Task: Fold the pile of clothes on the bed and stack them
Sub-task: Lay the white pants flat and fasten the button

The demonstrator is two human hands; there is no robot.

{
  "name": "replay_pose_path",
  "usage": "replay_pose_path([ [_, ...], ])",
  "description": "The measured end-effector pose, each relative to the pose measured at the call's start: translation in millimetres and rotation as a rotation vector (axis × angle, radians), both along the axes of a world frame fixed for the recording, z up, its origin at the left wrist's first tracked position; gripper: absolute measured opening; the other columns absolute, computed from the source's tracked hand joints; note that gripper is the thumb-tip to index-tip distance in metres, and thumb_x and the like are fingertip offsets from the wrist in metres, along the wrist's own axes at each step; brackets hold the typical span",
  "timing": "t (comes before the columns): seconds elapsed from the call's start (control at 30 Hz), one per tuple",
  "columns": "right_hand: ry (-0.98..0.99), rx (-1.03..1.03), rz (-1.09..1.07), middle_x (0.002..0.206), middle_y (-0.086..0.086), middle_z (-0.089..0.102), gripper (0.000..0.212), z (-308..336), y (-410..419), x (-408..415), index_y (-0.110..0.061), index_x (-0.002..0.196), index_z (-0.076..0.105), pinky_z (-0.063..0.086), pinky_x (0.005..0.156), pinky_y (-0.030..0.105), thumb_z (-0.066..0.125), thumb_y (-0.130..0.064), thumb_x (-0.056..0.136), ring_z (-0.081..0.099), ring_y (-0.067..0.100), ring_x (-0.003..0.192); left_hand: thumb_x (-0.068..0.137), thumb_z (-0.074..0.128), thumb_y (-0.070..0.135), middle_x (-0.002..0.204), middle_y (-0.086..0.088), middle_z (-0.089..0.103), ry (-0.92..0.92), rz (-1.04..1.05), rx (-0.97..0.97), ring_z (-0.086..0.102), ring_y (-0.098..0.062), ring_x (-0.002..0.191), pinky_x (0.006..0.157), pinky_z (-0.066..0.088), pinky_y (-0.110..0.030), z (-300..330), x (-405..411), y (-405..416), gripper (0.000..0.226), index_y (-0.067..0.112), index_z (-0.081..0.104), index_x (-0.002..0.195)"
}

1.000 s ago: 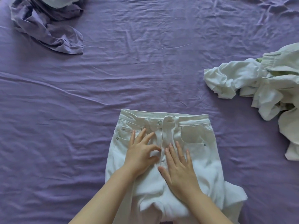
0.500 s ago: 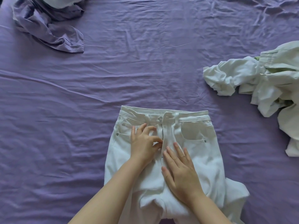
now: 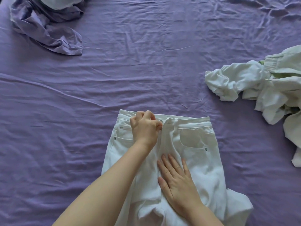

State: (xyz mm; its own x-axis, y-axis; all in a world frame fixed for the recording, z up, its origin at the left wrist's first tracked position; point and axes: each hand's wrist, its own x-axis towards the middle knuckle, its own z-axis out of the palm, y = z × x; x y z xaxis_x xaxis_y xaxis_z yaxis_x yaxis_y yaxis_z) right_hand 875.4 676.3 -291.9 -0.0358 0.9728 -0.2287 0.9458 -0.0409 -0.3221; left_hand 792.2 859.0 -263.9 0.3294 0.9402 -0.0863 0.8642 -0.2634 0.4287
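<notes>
One pair of white jeans (image 3: 192,154) lies flat on the purple bed sheet (image 3: 146,70), front side up, near the lower middle. Two heaps of clothes are also on the bed: a purple heap (image 3: 47,30) at the far left corner and a white and pale green heap (image 3: 263,85) at the right. The jeans have a waistband with belt loops, small rivets and a curved front pocket. The left hand (image 3: 145,129) has moved up from the fly to the waistband and its fingers now curl and pinch the cloth there. The right hand (image 3: 177,181) stays flat with spread fingers, pressing below the fly.
</notes>
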Motion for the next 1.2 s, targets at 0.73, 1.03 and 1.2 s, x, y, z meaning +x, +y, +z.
replay_pose_path([
  [0.73, 0.02, 0.361, -0.06, 0.127, 0.007, 0.061, 0.049, -8, 134, 55, -0.008, 0.128, 0.052, 0.039, 0.1, 0.05, 0.053, -0.007, 0.079, 0.052, 0.027, 0.122, 0.081, 0.061, 0.053, 0.119, 0.006, 0.051, 0.247, -0.218, -0.188, 0.04, -0.018, 0.117, 0.092, 0.026, -0.033, -9, -4, 42, 0.038, 0.033, 0.055, 0.112],
  [1.03, 0.376, 0.224, -0.28, 0.089, 0.001, 0.063, 0.026, -3, 147, 59, -0.015, 0.091, 0.066, 0.042, 0.075, 0.037, 0.046, -0.029, 0.08, 0.056, 0.028, 0.08, 0.085, 0.055, 0.056, 0.109, 0.006, 0.06, 0.219, -0.312, -0.278, 0.046, -0.019, 0.107, 0.093, 0.024, -0.032, -13, -7, 47, 0.033, 0.03, 0.064, 0.104],
  [1.2, 0.417, 0.313, -0.26, 0.087, -0.003, 0.062, 0.014, -8, 143, 62, -0.02, 0.087, 0.065, 0.037, 0.081, 0.028, 0.054, -0.025, 0.08, 0.048, 0.018, 0.088, 0.089, 0.052, 0.052, 0.084, 0.005, 0.061, 0.21, -0.283, -0.343, 0.048, -0.02, 0.101, 0.087, 0.025, -0.032, -15, -6, 52, 0.034, 0.023, 0.049, 0.072],
])
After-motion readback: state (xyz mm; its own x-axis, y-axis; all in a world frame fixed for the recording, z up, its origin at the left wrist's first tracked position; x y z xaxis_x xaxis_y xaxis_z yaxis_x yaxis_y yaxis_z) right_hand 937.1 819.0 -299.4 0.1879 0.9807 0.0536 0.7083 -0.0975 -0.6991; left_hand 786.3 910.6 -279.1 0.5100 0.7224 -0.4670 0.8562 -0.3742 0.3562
